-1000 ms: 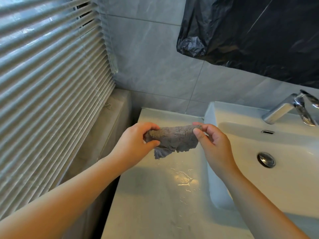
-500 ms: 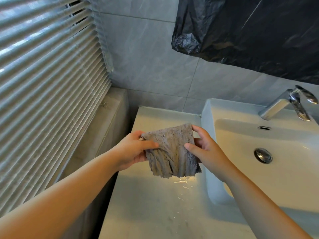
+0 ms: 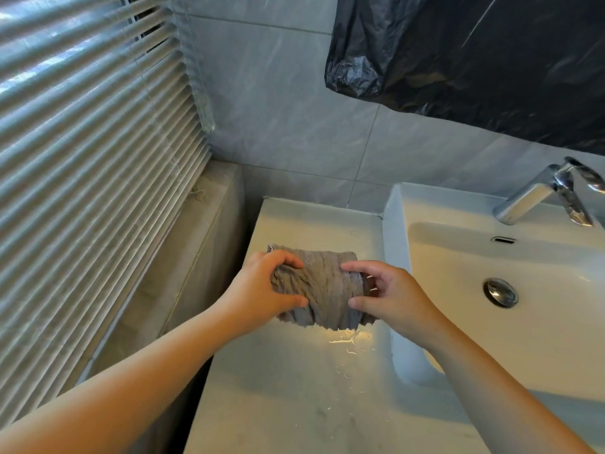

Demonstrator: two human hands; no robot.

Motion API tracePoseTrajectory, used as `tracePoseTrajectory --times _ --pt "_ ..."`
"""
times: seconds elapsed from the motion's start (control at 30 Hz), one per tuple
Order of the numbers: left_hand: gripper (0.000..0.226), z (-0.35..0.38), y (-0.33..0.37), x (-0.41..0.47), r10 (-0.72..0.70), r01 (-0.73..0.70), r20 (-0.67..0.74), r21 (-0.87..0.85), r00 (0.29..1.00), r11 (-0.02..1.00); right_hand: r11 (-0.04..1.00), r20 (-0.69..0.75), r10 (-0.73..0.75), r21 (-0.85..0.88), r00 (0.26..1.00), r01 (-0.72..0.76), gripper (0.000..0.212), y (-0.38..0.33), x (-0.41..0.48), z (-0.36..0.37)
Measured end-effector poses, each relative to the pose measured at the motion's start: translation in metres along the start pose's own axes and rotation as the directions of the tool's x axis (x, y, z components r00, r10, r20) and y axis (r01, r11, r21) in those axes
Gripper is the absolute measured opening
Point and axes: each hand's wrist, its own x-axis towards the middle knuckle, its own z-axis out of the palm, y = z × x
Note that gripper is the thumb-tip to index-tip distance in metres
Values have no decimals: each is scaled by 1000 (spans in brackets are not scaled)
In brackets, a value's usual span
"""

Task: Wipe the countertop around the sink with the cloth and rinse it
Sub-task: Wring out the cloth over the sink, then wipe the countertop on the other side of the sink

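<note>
Both hands, left hand (image 3: 262,290) and right hand (image 3: 389,296), grip the cloth (image 3: 322,285) between them; water droplets (image 3: 347,342) below mean the table (image 3: 294,404) likely needs wiping.

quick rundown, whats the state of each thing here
cloth: bunched, held above the countertop between both hands
left hand: gripping the cloth's left edge
right hand: gripping the cloth's right edge
countertop: wet, small puddle and droplets below the cloth
faucet: no water running
sink: looks empty, drain stopper in place
blinds: lowered, slats tilted
</note>
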Motion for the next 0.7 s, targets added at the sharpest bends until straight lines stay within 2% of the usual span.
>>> tracePoseTrajectory --times 0.1,0.2,0.27,0.3,0.33,0.37,0.4,0.43,0.5,0.57,0.7 --pt "47 -1 -1 3 62 -68 35 176 997 982 963 -96 -113 -256 989 85 34 0 4 -2" --pt "24 0 -1 8 158 -167 56 251 986 954 947 -140 -160 -301 977 112 14 2 9 -7" --pt "18 2 -3 13 172 -173 26 251 985 952 990 -163 -70 -130 984 49 7 6 11 -9" --pt "15 2 -2 16 153 -153 18 215 988 965 999 -168 8 52 986 1 9 8 11 -9" --pt "11 1 0 18 122 -126 34 146 992 981 958 -168 104 283 980 -53 13 10 11 -7" --pt "8 2 2 20 93 -97 68 65 993 993 852 -148 205 513 968 -103 19 11 12 -4" --pt "10 3 3 21 66 -66 106 0 992 998 730 -122 285 671 951 -133 25 13 14 0" --pt "13 6 4 21 43 -38 135 -43 990 998 634 -96 335 759 937 -149 33 14 15 4" --pt "15 12 3 22 31 -21 147 -72 989 997 494 -37 403 850 914 -183 42 16 20 14" --pt "13 18 1 25 49 -38 125 -91 991 995 386 53 438 891 897 -241 43 16 23 21" --pt "11 22 -2 34 55 -44 85 -123 995 991 282 150 505 902 850 -326 36 10 33 26"
